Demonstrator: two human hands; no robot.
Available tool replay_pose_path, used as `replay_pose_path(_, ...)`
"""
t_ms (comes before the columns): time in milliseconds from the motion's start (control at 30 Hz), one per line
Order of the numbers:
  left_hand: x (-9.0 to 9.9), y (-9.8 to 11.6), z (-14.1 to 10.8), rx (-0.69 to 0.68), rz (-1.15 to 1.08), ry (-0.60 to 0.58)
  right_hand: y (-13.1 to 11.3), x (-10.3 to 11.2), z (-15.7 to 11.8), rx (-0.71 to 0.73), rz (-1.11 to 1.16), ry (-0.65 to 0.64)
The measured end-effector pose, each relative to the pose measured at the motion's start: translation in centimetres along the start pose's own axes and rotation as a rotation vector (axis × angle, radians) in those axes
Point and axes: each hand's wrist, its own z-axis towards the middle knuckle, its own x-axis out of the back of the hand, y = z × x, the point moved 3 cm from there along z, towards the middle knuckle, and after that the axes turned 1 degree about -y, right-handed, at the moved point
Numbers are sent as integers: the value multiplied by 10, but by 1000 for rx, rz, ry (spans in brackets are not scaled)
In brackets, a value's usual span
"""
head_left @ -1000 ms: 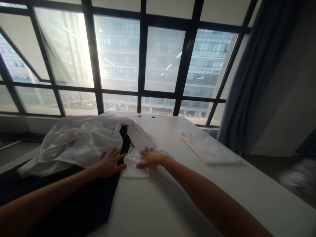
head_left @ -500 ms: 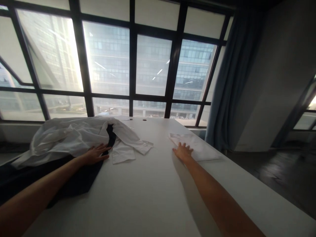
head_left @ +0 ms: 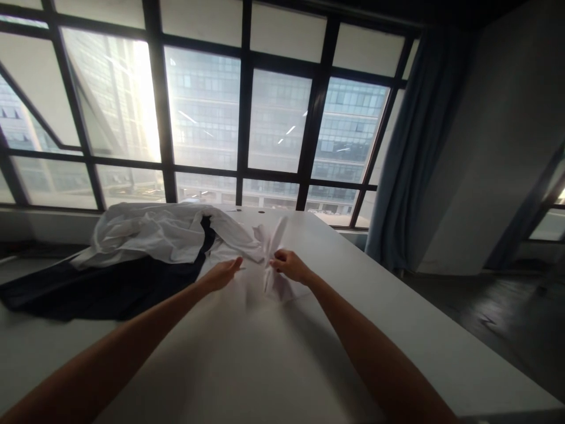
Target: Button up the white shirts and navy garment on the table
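Observation:
My right hand (head_left: pixel 291 266) is closed in a pinch on a thin, crinkled white plastic bag (head_left: pixel 276 238), which stands up from the table and is partly blurred. To its left, my left hand (head_left: pixel 220 275) has its thumb and fingers drawn together near the bag's left side. What those fingers hold, if anything, is too blurred to make out. Beyond my left hand lies a rumpled white shirt (head_left: pixel 145 232), one sleeve (head_left: pixel 233 229) stretched toward the bag. Dark navy cloth (head_left: pixel 115 288) spreads partly beneath the shirt.
All of this is on a long white table (head_left: pixel 397 330), whose right edge runs diagonally toward the window (head_left: pixel 203 112). A blue-grey curtain (head_left: pixel 397 176) hangs past the far right corner. Dark floor (head_left: pixel 481 306) shows to the right.
My right hand has lifted the bag off the table's right side and brought it leftward. My left hand has left the dark cloth, moved right and drawn its fingers together. The view has shifted slightly.

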Motion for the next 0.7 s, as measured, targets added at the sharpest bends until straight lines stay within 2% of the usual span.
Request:
replay_pose_path(33, -3, 4, -2, 96, -99, 3, -8, -17, -5, 54, 22, -191)
replay_pose_path(67, -5, 7, -3, 167, -159, 19, -13, -29, -11, 87, 24, -326)
replay_pose_path(100, -5, 9, -5, 198, -182, 50, -15, -36, -16, 99, 1, -375)
replay_pose_path(133, -5, 10, -6, 187, -174, 94, -14, -38, -20, 100, -47, -333)
replay_pose_path(233, -3, 8, -10, 76, -46, 194, 0, -21, -26, 57, -293, 21)
replay_pose_path(300, -3, 4, -12, 29, 32, 231, 14, -6, -28, -15, -395, 132)
replay_pose_path(400, -2, 6, -14, -157, 94, 274, 34, 5, -24, -123, -306, 124)
replay_pose_path(500, -3, 19, -19, -476, 118, 278, 47, 5, -19, -163, -148, 147)
replay_pose_path(567, -4, 30, -27, -672, 155, 228, 51, 2, -17, -153, -83, 144)
replay_pose_path(633, -4, 40, -35, -782, 209, 171, 52, 0, -16, -133, -46, 131)
replay_pose_path(700, -3, 46, -41, -792, 235, 123, 54, 1, -16, -115, -41, 141)
